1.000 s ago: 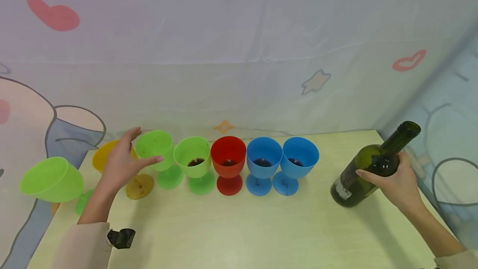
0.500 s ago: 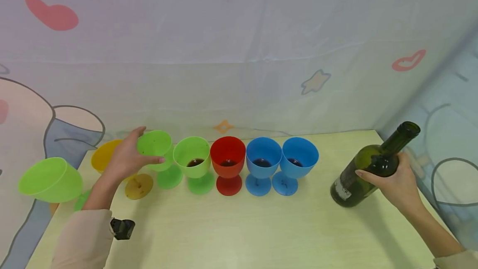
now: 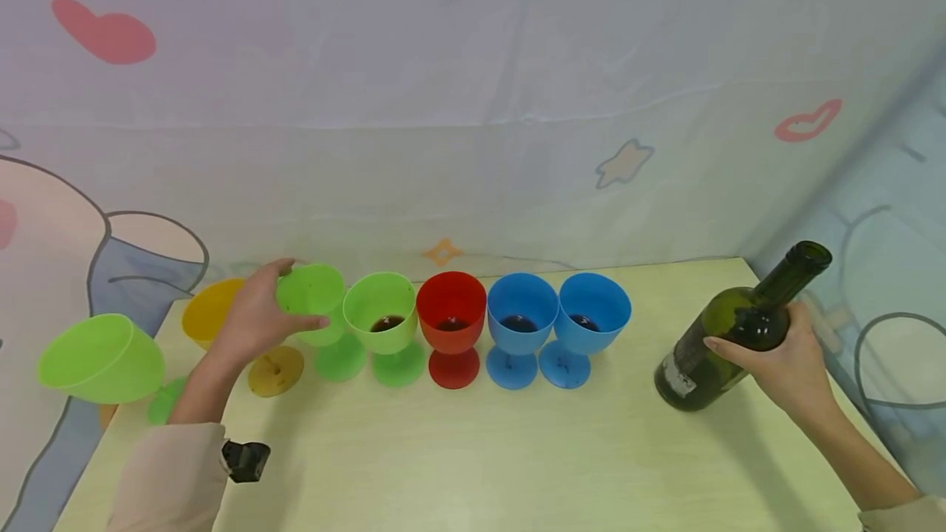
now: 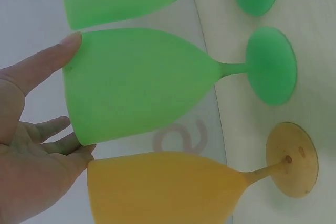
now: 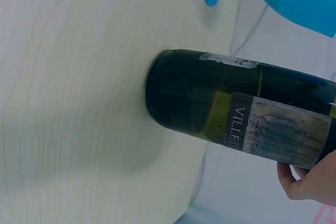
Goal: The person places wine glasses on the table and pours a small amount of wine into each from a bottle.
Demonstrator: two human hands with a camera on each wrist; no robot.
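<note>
In the head view, my left hand (image 3: 254, 320) grips a green goblet (image 3: 316, 292) near its rim. The left wrist view shows the thumb (image 4: 47, 61) on one side of this goblet's bowl and fingertips at the other. A yellow goblet (image 3: 212, 310) stands beside that hand, partly hidden behind it. On the goblet's other side is a second green goblet (image 3: 380, 299) with a little dark liquid. My right hand (image 3: 794, 364) holds a dark green wine bottle (image 3: 709, 343) by its upper body. The bottle's base is at the tabletop, and its mouth has no stopper.
A red goblet (image 3: 452, 302) and two blue goblets, one nearer the middle (image 3: 521, 298) and one farther right (image 3: 595, 302), continue the row, each with dark liquid. Another green goblet (image 3: 99, 360) stands far left on the pale table (image 3: 473, 450). A printed cloth (image 3: 473, 105) hangs behind.
My left hand has moved right, from beside the yellow goblet to the green goblet's rim. That green goblet has shifted slightly to the right. The right hand and bottle have stayed in place.
</note>
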